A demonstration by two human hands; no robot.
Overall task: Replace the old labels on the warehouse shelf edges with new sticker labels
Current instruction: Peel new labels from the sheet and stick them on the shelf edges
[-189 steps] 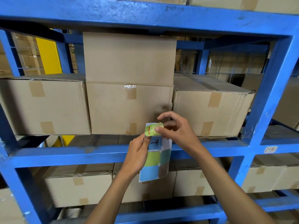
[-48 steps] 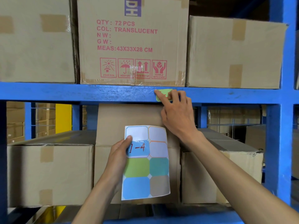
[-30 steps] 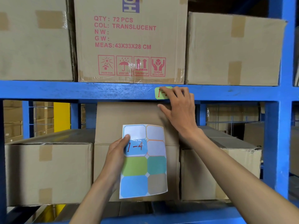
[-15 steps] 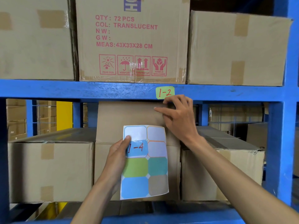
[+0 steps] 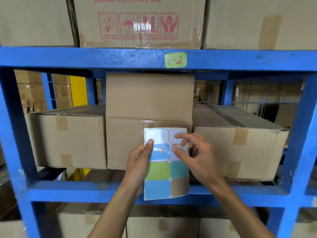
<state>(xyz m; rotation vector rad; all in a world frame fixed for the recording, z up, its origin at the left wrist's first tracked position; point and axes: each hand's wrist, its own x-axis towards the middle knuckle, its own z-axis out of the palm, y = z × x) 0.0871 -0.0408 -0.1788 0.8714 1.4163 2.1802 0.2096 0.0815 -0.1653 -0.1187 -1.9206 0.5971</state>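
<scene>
Between the two blue beams, in front of the stacked cartons, we hold the sticker sheet point(image 5: 166, 170) up at chest height, and the step in hand looks to be picking off the next label. Our left hand point(image 5: 138, 166) grips the sheet along its left edge, thumb pressed on the front beside the blue sticker marked "-4" point(image 5: 160, 151), the other fingers hidden behind the paper. Our right hand point(image 5: 195, 158) comes in from the right with fingers loosely spread and slightly curled; thumb and forefinger hover over the pale sticker to the right of the written one, and motion blur means we cannot tell for sure whether they have already caught an edge. We judge they hold nothing yet. Above, the green label reading "1-2" point(image 5: 175, 60) sits flat on the face of the upper shelf beam point(image 5: 85, 57), well apart from both hands, so that position seems finished. Next we need a fingernail under a corner of the chosen sticker, a slow peel so it does not curl onto itself, and a steady left grip to keep the sheet from bending. The lower shelf beam point(image 5: 85, 193) runs just behind the sheet's bottom edge.
</scene>
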